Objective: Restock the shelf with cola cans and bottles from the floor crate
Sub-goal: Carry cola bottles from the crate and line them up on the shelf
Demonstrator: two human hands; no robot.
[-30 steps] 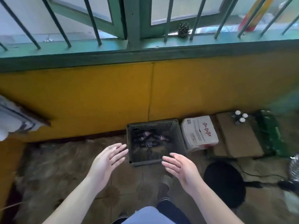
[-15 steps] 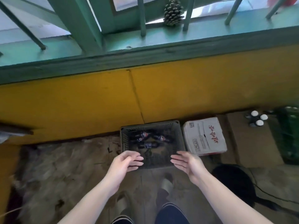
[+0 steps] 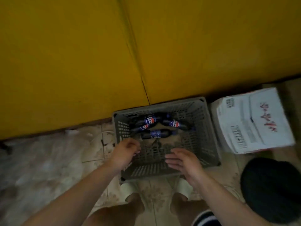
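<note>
A grey plastic crate [image 3: 210, 131] stands on the floor against the yellow wall. Several dark cola bottles [image 3: 156, 133] with blue, red and white labels lie on their sides in its far half. My left hand [image 3: 124, 154] hovers over the crate's near-left part, its fingers curled loosely with nothing in them. Over the near-right part my right hand [image 3: 184, 160] is flat, fingers apart and pointing left, also holding nothing. Neither hand touches a bottle. No shelf is in view.
A white cardboard box [image 3: 254, 121] with red lettering sits right of the crate. A round black object [image 3: 272, 190] lies at the lower right. The yellow wall [image 3: 97, 54] fills the top. My feet in pale slippers [image 3: 130, 191] stand just before the crate.
The view has tilted down and come closer, so the window sill is gone. Both hands have moved forward over the crate, and the left fingers have curled in.
</note>
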